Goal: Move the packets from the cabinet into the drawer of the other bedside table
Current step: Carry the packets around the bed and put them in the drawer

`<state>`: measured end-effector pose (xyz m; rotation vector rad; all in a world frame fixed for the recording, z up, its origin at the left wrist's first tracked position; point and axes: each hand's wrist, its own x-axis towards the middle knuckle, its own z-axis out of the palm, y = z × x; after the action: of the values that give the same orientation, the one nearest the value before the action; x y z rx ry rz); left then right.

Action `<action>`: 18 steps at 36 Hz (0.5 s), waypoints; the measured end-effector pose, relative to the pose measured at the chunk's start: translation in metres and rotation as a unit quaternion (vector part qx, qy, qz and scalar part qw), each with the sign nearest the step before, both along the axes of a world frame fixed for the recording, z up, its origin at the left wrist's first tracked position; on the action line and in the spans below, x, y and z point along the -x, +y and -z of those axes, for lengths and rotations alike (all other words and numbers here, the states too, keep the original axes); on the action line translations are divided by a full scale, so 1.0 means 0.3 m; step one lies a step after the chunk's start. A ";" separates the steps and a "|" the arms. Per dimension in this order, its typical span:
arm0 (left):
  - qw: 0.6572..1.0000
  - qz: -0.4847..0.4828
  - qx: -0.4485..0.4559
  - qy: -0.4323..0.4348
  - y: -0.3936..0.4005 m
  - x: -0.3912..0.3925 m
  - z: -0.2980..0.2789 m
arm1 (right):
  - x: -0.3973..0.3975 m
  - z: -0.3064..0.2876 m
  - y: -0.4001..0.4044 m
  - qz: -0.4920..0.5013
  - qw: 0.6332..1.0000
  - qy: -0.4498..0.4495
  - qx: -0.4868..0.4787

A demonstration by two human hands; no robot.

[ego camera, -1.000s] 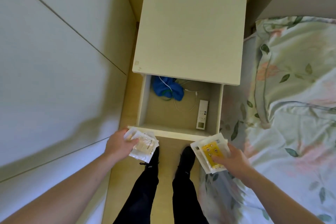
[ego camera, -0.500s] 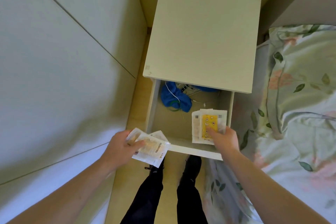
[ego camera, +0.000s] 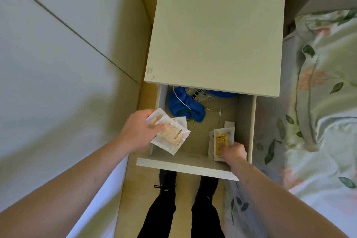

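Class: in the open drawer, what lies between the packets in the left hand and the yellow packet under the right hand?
In the head view, only bare drawer floor and a thin white cable lie between the left packets and the yellow packet.

We see only the pulled-out part of the drawer (ego camera: pixel 185 164); its rear lies hidden under the bedside table top (ego camera: pixel 216 29). The blue cloth (ego camera: pixel 185 105) and white cable (ego camera: pixel 212 110) run back beneath that top. Print on the packets (ego camera: pixel 170 133) in the left hand (ego camera: pixel 138 131) is too small to read. The right hand (ego camera: pixel 234 152) covers the lower end of the yellow packet (ego camera: pixel 221 138). Both forearms are cut off by the bottom edge, and the bedding (ego camera: pixel 324 102) by the right edge.
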<state>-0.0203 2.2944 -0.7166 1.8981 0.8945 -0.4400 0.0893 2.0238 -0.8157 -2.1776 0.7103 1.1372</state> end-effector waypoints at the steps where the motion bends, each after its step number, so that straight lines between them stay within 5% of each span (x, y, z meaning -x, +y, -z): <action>1: 1.000 -0.001 0.000 -0.001 0.001 -0.003 0.007 | -0.003 0.009 -0.008 -0.002 1.000 0.005 0.004; 10: 1.000 0.005 -0.004 0.016 -0.006 0.018 0.037 | -0.050 0.034 0.004 -0.010 0.998 0.042 -0.039; 18: 0.999 -0.007 0.005 0.031 0.011 0.026 0.055 | -0.050 0.072 -0.002 -0.070 0.996 0.053 0.029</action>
<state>-0.0280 2.2978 -0.7332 1.8773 0.9433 -0.4959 0.1043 2.0232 -0.8372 -2.2595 0.6512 1.3278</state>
